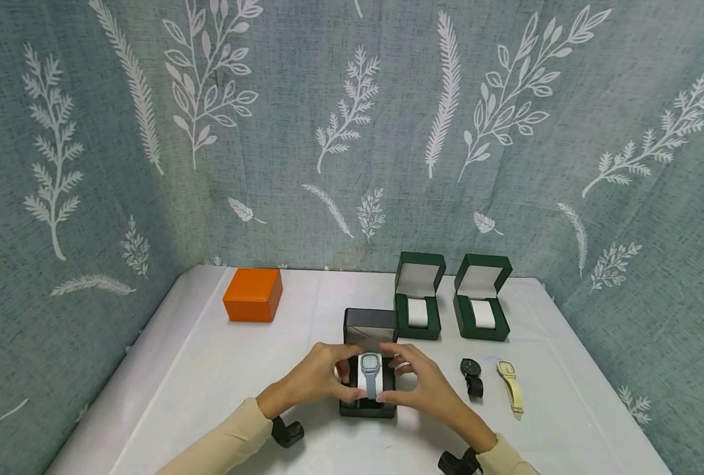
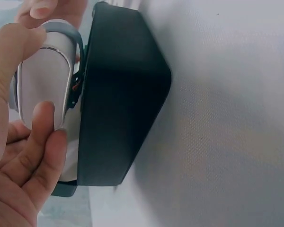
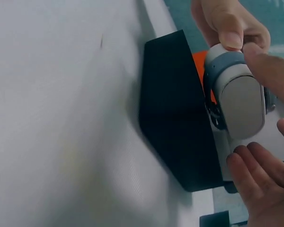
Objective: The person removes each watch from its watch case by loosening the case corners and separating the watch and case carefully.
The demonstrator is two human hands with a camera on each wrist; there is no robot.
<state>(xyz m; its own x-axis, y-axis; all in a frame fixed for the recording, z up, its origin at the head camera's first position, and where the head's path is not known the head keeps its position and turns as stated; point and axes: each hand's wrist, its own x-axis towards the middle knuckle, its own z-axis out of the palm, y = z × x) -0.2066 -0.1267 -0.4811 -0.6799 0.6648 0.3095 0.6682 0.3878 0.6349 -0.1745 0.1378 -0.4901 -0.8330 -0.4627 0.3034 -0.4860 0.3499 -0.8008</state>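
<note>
A pale-faced wristwatch (image 1: 370,362) with a blue-grey strap is wrapped round a white watch cushion (image 3: 242,106), over an open black watch box (image 1: 367,410). In the wrist views, the cushion stands partly proud of the box. My left hand (image 1: 322,373) pinches the cushion, thumb on one end of its side and fingertips at the other. My right hand (image 1: 418,382) touches the opposite side with its thumb; its fairly straight fingers (image 3: 259,166) lie just short of the cushion's end. The cushion's underside is hidden.
Two open green watch boxes (image 1: 417,329) (image 1: 481,331) with white cushions stand at the back right. An orange box (image 1: 253,295) sits at back left. A black watch (image 1: 472,378) and a gold watch (image 1: 510,389) lie to the right on the white table (image 1: 209,376).
</note>
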